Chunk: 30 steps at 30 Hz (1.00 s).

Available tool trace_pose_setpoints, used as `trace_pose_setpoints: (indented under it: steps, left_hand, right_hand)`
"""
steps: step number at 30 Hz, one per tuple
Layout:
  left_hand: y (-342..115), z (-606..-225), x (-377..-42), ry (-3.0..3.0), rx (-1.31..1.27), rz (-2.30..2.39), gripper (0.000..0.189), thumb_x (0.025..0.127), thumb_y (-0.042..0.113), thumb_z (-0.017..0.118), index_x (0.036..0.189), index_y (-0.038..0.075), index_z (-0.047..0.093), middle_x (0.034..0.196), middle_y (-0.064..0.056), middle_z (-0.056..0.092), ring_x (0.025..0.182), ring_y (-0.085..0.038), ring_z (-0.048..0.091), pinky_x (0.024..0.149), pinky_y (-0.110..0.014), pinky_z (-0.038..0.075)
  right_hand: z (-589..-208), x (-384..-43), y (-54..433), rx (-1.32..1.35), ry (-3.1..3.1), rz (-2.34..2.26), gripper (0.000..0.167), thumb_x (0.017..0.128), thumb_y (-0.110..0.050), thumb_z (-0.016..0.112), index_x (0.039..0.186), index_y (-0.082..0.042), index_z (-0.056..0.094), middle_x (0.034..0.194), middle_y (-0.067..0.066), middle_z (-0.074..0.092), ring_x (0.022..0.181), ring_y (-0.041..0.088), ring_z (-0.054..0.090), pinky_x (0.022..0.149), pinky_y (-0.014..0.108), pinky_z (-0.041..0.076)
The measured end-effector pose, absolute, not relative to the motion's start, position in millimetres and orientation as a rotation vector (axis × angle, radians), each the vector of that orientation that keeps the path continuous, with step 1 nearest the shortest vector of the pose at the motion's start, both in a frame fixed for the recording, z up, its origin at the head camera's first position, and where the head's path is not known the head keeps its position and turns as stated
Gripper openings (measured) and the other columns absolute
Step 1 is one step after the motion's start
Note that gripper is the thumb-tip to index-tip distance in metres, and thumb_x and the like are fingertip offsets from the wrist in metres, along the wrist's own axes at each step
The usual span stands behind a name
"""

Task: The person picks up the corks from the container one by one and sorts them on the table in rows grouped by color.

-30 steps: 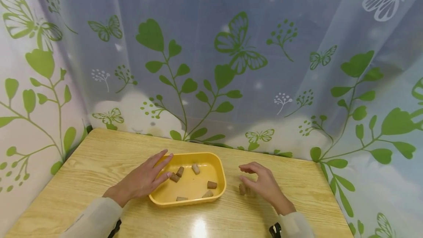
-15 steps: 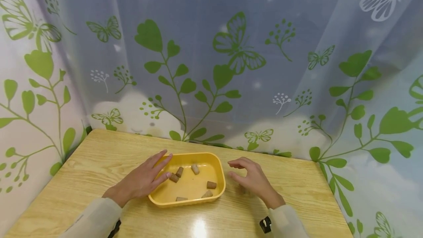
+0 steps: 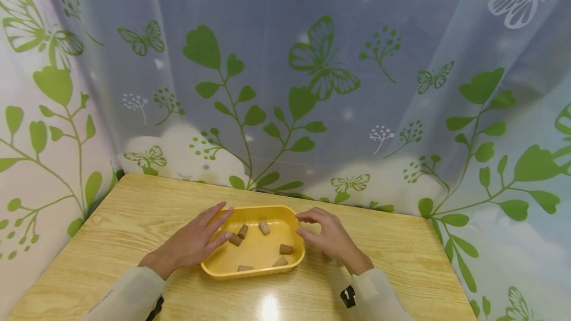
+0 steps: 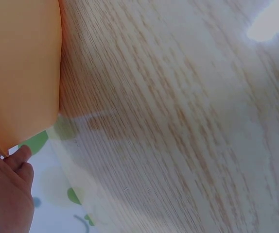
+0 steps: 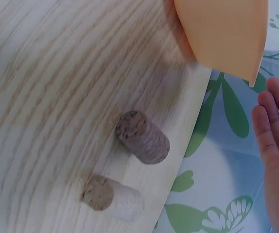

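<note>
Several corks (image 3: 286, 249), brown and pale, lie scattered in a shallow yellow plastic tray (image 3: 260, 275). My left hand (image 3: 191, 241) rests over the tray's left end, with the thumb reaching inside and straight fingers over the back left rim. At the opposite end, my right hand (image 3: 329, 234) has its thumb and fingers bent with a gap between them, fingertips right at the right rim. The right wrist view shows a brown cork (image 5: 143, 138) and a paler cork (image 5: 115, 198) standing on the table beside the tray; my right hand mostly hides them in the head view.
The light wood-grain table (image 3: 147, 202) carries all of this. Its back edge meets a hanging curtain (image 3: 267, 113) printed with green leaves and butterflies, which also closes off both sides. A bright light reflection (image 3: 269, 306) shows on the tabletop near the front.
My right hand has moved left, from above the two corks on the table to the tray's right rim. My left hand, the tray and the corks inside it have stayed put.
</note>
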<state>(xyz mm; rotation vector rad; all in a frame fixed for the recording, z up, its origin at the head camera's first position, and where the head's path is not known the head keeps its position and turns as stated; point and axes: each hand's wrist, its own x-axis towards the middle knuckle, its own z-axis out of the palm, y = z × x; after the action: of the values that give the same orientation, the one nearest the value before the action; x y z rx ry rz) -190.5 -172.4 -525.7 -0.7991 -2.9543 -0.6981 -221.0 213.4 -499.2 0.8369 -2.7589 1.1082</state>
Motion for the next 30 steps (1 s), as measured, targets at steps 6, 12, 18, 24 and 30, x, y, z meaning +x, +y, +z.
trace_pose_setpoints:
  steps: [6, 12, 18, 24, 30]
  left_hand:
    - [-172.5, -526.4, -190.6, -2.963, -0.794, -0.698, 0.067, 0.117, 0.049, 0.045, 0.173, 0.013, 0.033, 0.18, -0.02, 0.026, 0.161, -0.048, 0.035, 0.126, -0.069, 0.036]
    - [-172.5, -525.7, -190.1, -2.969, -0.79, -0.704, 0.067, 0.117, 0.049, 0.045, 0.173, 0.013, 0.032, 0.18, -0.019, 0.025, 0.161, -0.049, 0.034, 0.126, -0.069, 0.036]
    - [-172.9, -527.4, -189.9, -2.96, -0.793, -0.688, 0.067, 0.117, 0.048, 0.045, 0.173, 0.012, 0.033, 0.18, -0.02, 0.026, 0.16, -0.048, 0.036, 0.125, -0.069, 0.037]
    - [-173.2, -526.4, -189.4, -2.959, -0.792, -0.69, 0.067, 0.117, 0.048, 0.045, 0.173, 0.012, 0.033, 0.18, -0.02, 0.026, 0.16, -0.049, 0.036, 0.125, -0.069, 0.037]
    - [-172.4, -525.5, -190.8, -2.956, -0.798, -0.684, 0.067, 0.117, 0.048, 0.045, 0.173, 0.013, 0.033, 0.18, -0.02, 0.026, 0.16, -0.048, 0.036, 0.125, -0.069, 0.037]
  right_hand:
    - [-500.4, -223.5, 207.2, 0.888, -2.759, 1.111, 0.036, 0.1, -0.022, 0.082, 0.133, -0.008, 0.077, 0.127, 0.003, 0.076, 0.116, 0.026, 0.073, 0.103, 0.051, 0.062]
    - [-499.4, -226.4, 199.6, 0.911, -2.793, 1.104, 0.036, 0.102, -0.022, 0.081, 0.134, -0.007, 0.076, 0.129, 0.003, 0.076, 0.118, 0.027, 0.073, 0.105, 0.051, 0.061]
    - [-499.3, -229.3, 192.1, 0.968, -2.783, 1.105, 0.036, 0.103, -0.023, 0.079, 0.134, -0.004, 0.075, 0.128, 0.008, 0.076, 0.117, 0.034, 0.074, 0.104, 0.053, 0.061]
    - [-498.3, -231.2, 187.5, 0.977, -2.789, 1.113, 0.036, 0.103, -0.022, 0.079, 0.135, -0.005, 0.075, 0.129, 0.009, 0.076, 0.117, 0.036, 0.072, 0.103, 0.053, 0.06]
    - [-496.3, -234.1, 181.7, 1.011, -2.81, 1.051, 0.035, 0.104, -0.022, 0.078, 0.135, -0.006, 0.074, 0.128, 0.012, 0.076, 0.118, 0.03, 0.072, 0.105, 0.051, 0.06]
